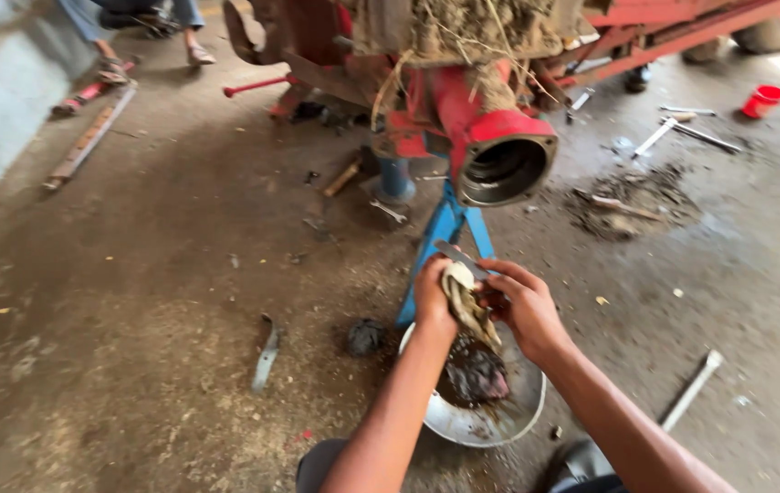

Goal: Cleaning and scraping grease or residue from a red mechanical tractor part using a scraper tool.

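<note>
My left hand (433, 297) and my right hand (522, 306) meet over a shallow metal pan (499, 424) on the floor. Between them they grip a dirty rag (465, 306) wrapped around a flat metal tool (459, 257) whose tip sticks up to the left. The rag hangs down toward a dark greasy lump (474, 374) lying in the pan. Just beyond my hands stands a blue jack stand (444, 228) that holds up a red axle housing with an open round end (507, 167).
A mud-caked red machine (463, 36) fills the top. Loose on the concrete lie a dark lump (364, 337), a metal strip (266, 356), a rod (691, 391), several tools (682, 128), a dirt pile (632, 201), a red cup (762, 99). Another person's feet (152, 50) are far left.
</note>
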